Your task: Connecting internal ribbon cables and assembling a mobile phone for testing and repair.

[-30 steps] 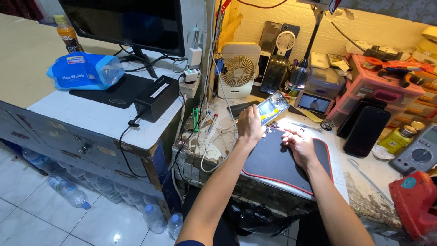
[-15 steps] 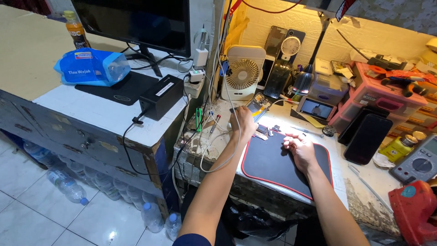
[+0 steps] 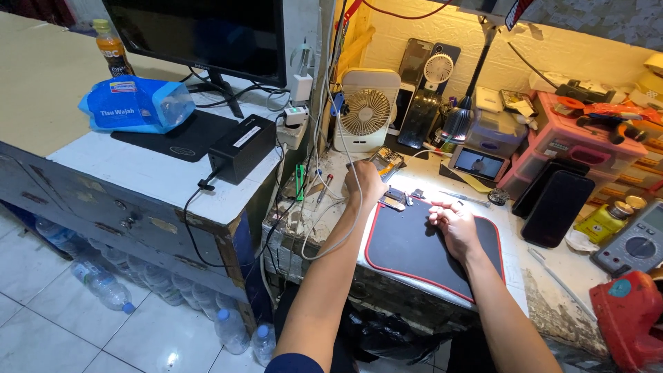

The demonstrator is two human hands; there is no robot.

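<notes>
My left hand (image 3: pixel 364 182) reaches to the back left of the bench, fingers curled on an opened phone with bare circuit parts (image 3: pixel 387 161) that lies just in front of a small cream fan (image 3: pixel 366 110). A white cable runs over my left wrist. With its fingers curled, my right hand (image 3: pixel 452 222) rests on the black, red-edged work mat (image 3: pixel 407 245); I see nothing in it. Small loose phone parts (image 3: pixel 396 199) lie at the mat's far edge between the two hands.
A monitor (image 3: pixel 200 34), a black box (image 3: pixel 242 146), a blue tissue pack (image 3: pixel 135 103) and a drink bottle (image 3: pixel 110 48) stand on the left table. To the right are a lit small phone (image 3: pixel 478 164), dark phones (image 3: pixel 556 204), pink drawers (image 3: pixel 587 141) and a multimeter (image 3: pixel 635 242). Plastic bottles (image 3: pixel 103 283) lie on the floor.
My left hand held the opened phone up above the mat, then lowered it to the bench in front of the fan. My right hand stayed on the mat.
</notes>
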